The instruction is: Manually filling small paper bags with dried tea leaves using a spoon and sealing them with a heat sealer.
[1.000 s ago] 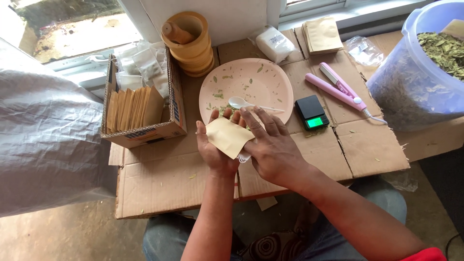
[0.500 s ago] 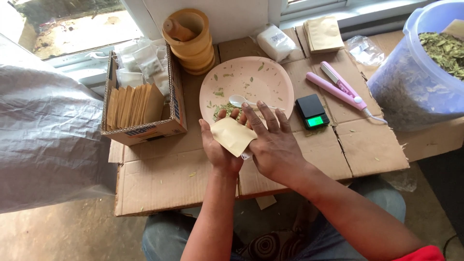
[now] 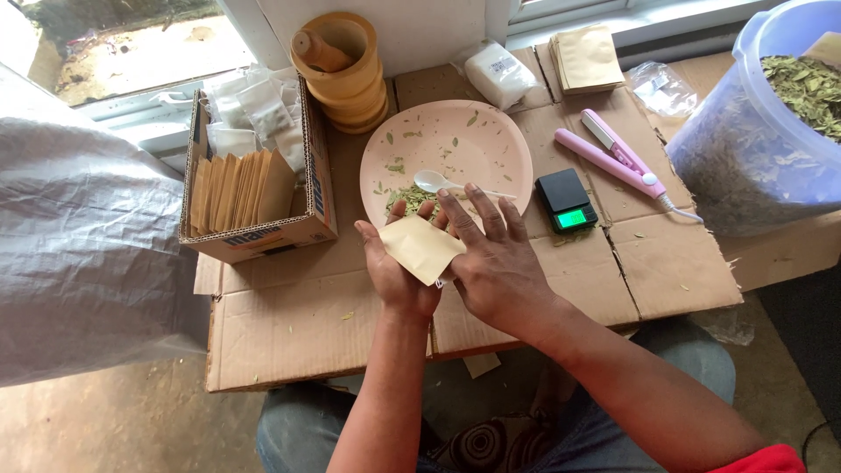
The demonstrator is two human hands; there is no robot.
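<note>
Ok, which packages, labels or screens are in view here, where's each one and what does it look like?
Small paper pouch: tan, flat, held in the left hand, right hand touching it.
Cardboard box: left, brown, printed side, filled with upright tan pouches.
Pouch stack: back right, tan, flat.
White packet: back, by the window.
Pocket scale: right of the pink plate, black, lit green screen.

Paper pouch [image 3: 422, 248] btwn both hands

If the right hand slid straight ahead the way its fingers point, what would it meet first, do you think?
Probably the white plastic spoon lying on the pink plate; the right hand points up and slightly left at it, fingertips already over the plate's near rim. Height above the plate is unclear.
</note>
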